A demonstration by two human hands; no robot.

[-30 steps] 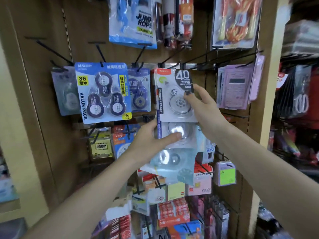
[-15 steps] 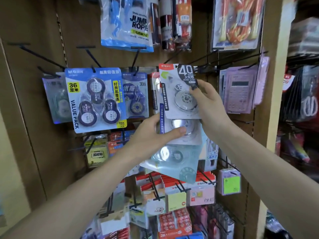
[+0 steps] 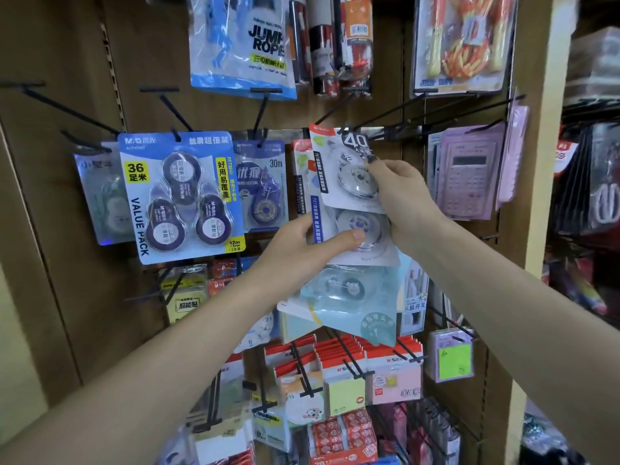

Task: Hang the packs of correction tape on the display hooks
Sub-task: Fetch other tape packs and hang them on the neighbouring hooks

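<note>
My right hand (image 3: 402,193) pinches a white correction tape pack (image 3: 339,162) marked "40", its top edge held up at a black display hook (image 3: 385,134). My left hand (image 3: 302,253) grips a fanned stack of correction tape packs (image 3: 355,283) just below, thumb across the front of the top one. A blue value pack (image 3: 181,196) with three tapes and a purple 30m pack (image 3: 261,186) hang on hooks to the left. Whether the hook passes through the raised pack's hole is not visible.
Jump rope packs (image 3: 241,41) hang above. A lilac calculator pack (image 3: 466,172) hangs at the right, next to the wooden upright (image 3: 536,229). Sticky note packs (image 3: 345,374) on long black hooks jut out below my arms. Bare hooks (image 3: 60,105) stick out at the upper left.
My right hand has carried the "40" pack up and to the right, closer to the hook. My left hand with the stack has followed slightly upward.
</note>
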